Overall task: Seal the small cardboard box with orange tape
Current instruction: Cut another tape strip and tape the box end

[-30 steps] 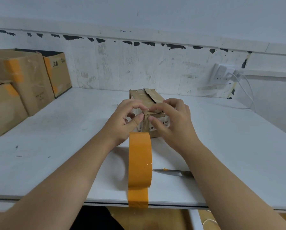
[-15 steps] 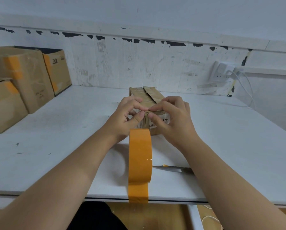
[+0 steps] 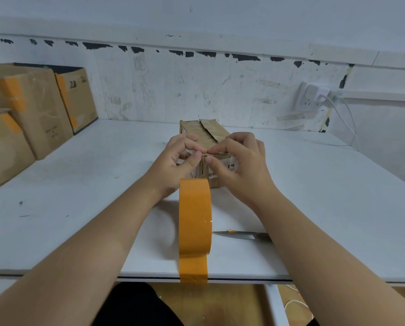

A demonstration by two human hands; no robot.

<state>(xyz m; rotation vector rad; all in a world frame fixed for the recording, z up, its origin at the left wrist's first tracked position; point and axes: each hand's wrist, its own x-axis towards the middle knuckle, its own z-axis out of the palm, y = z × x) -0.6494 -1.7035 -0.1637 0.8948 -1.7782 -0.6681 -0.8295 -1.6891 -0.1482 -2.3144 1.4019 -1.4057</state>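
box: your small cardboard box (image 3: 212,137) sits mid-table at 12 o'clock from the tape roll, top flaps closed but no orange on it yet.

left hand: your left hand (image 3: 176,161) pinches the near top edge of the box, fingers curled tight.

right hand: your right hand (image 3: 240,162) does the same from the 3 o'clock side, fingertips meeting the left ones at the seam.

tape: orange tape roll (image 3: 195,217) stands on edge just in front of the box, loose end stuck over the table (image 3: 79,208) edge at 6 o'clock.

knife: blade (image 3: 241,235) lies at 3 o'clock of the roll.

changed: honestly almost nothing over the last second, same pinch, hands barely shifted. I'd guess you're fiddling the flaps flush, so the taping itself hasn't started.
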